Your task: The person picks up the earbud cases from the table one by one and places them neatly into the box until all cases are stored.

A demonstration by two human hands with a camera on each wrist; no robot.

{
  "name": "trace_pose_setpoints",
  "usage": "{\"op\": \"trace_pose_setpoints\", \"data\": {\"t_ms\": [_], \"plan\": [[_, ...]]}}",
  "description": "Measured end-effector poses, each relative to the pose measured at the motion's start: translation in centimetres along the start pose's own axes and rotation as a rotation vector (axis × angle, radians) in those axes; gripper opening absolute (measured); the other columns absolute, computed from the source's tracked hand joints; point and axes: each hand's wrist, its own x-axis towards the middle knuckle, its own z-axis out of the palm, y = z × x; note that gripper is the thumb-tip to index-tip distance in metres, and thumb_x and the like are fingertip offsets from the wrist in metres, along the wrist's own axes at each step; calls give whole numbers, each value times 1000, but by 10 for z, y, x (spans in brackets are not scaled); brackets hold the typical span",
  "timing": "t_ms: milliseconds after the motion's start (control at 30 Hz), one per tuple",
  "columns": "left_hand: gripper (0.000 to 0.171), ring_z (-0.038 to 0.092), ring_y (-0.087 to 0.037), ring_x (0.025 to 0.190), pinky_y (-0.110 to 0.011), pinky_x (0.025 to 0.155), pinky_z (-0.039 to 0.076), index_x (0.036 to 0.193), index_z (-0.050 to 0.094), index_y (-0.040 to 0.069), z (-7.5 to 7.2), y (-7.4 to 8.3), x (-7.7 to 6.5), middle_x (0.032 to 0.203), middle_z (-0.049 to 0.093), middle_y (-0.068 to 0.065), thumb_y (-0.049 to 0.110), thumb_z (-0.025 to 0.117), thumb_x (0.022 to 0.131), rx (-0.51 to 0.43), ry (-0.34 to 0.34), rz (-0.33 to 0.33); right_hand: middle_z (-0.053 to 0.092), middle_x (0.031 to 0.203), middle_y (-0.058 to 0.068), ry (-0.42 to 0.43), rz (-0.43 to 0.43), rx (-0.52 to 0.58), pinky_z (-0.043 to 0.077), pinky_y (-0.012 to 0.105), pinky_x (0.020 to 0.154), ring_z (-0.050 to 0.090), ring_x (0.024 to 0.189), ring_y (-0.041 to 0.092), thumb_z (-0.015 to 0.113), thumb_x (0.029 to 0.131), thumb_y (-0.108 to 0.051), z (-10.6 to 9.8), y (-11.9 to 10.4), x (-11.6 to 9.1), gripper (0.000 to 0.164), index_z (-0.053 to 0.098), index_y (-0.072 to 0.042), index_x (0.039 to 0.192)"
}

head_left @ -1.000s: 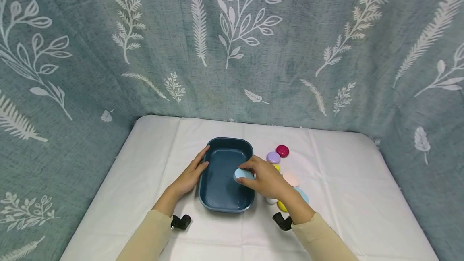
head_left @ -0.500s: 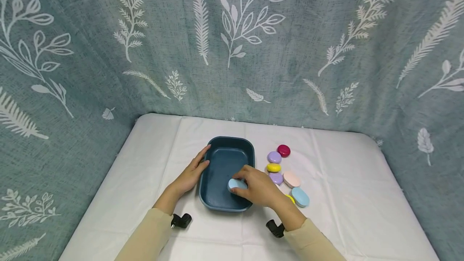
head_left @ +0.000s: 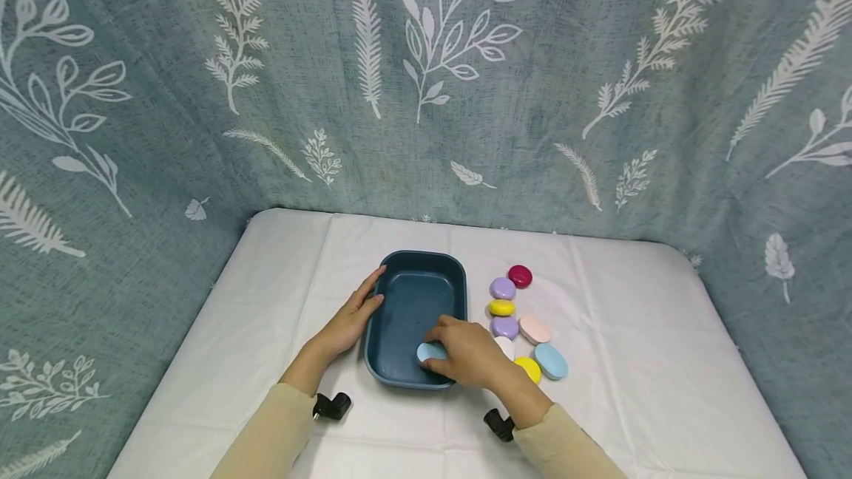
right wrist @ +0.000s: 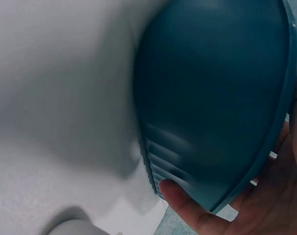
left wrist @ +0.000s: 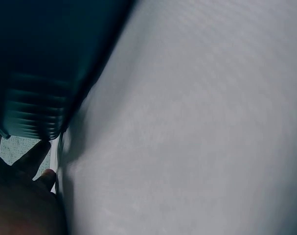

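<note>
A deep dark-blue rectangular tray (head_left: 416, 259) stands on the white cloth. Against its left wall rests my left hand (head_left: 346, 325), fingers extended along the side. In the left wrist view the fingers (left wrist: 33, 159) show below the tray's ribbed outer wall (left wrist: 35, 107). My right hand (head_left: 472, 353) reaches over the right wall and pinches a light-blue oval piece (head_left: 431, 352) low inside the tray, near its front right. The right wrist view shows the tray's outside (right wrist: 212, 98) and my right hand (right wrist: 265, 196) over the rim; the pinched piece is hidden there.
Right of the tray lie a dark-red piece (head_left: 520, 276), lilac pieces (head_left: 502, 288), yellow pieces (head_left: 502, 307), a pink oval (head_left: 535, 329), a white piece (head_left: 506, 347) and another light-blue oval (head_left: 551, 361). A patterned grey-green curtain (head_left: 426, 168) hangs behind.
My right hand has moved toward me and slightly left inside the tray with the light-blue piece, uncovering pieces on the right. The left hand stays against the tray.
</note>
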Motion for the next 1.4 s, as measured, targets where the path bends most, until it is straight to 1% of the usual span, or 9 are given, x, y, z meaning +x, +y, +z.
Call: {"op": "trace_pose_setpoints", "data": {"t_ms": [133, 233, 467, 733, 833, 1000, 1100, 1167, 1400], "plan": [[51, 16, -32, 161, -64, 128, 13, 158, 24, 56, 1, 1, 1, 174, 18, -2, 45, 42, 111, 1, -3, 3, 67, 105, -2, -5, 0, -24, 54, 31, 74, 60, 77, 11, 81, 90, -41, 1, -1, -1, 36, 78, -16, 115], [52, 16, -32, 161, -64, 128, 13, 158, 24, 56, 1, 2, 1, 174, 17, -2, 46, 42, 111, 2, -6, 1, 67, 104, -2, -7, 0, -36, 54, 32, 74, 61, 77, 11, 82, 89, -40, 2, -2, -2, 35, 78, -15, 113], [51, 16, -32, 162, -64, 128, 13, 158, 24, 57, 2, 5, 0, 174, 16, 0, 46, 42, 111, -4, -12, 1, 67, 105, -3, -8, 14, -63, 58, 38, 82, 66, 86, 16, 84, 87, -40, 1, -4, -4, 35, 78, -17, 112], [52, 17, -32, 161, -65, 127, 12, 158, 24, 57, 4, 4, 0, 174, 18, -1, 45, 43, 111, -6, -2, -2, 67, 105, -2, -6, 19, -61, 58, 38, 82, 67, 86, 16, 84, 86, -40, 2, -4, -5, 35, 77, -17, 113], [52, 17, -33, 161, -66, 127, 12, 159, 24, 55, 5, 3, 0, 174, 18, -2, 44, 43, 111, -4, -2, 0, 67, 105, -3, -13, 29, -51, 58, 38, 83, 66, 87, 16, 83, 87, -41, 1, -4, -6, 36, 77, -18, 114], [52, 17, -33, 161, -66, 127, 12, 160, 24, 53, 4, 4, -1, 173, 20, -3, 42, 42, 112, -1, 6, -4, 67, 114, 0, -11, 38, -33, 57, 42, 89, 65, 99, 20, 81, 89, -42, -5, -6, -8, 40, 76, -18, 120], [52, 17, -32, 161, -65, 128, 12, 159, 25, 54, 3, 5, -1, 173, 20, -2, 41, 42, 112, -1, 9, -6, 67, 120, 2, 5, 48, -11, 56, 44, 91, 65, 106, 23, 81, 90, -42, -10, -6, -9, 42, 75, -18, 124], [51, 17, -32, 161, -65, 128, 12, 159, 25, 55, 3, 5, -1, 173, 20, -1, 41, 42, 112, -1, 9, -7, 66, 123, 2, 24, 55, 3, 56, 44, 91, 65, 108, 24, 81, 89, -42, -11, -5, -11, 44, 75, -18, 126], [52, 17, -34, 161, -66, 127, 11, 159, 24, 55, 3, 4, -1, 173, 20, -3, 45, 42, 111, -1, 5, -5, 65, 121, -1, 125, 54, 65, 56, 40, 92, 62, 110, 20, 81, 90, -38, -16, -1, -19, 43, 74, -18, 127]]}}
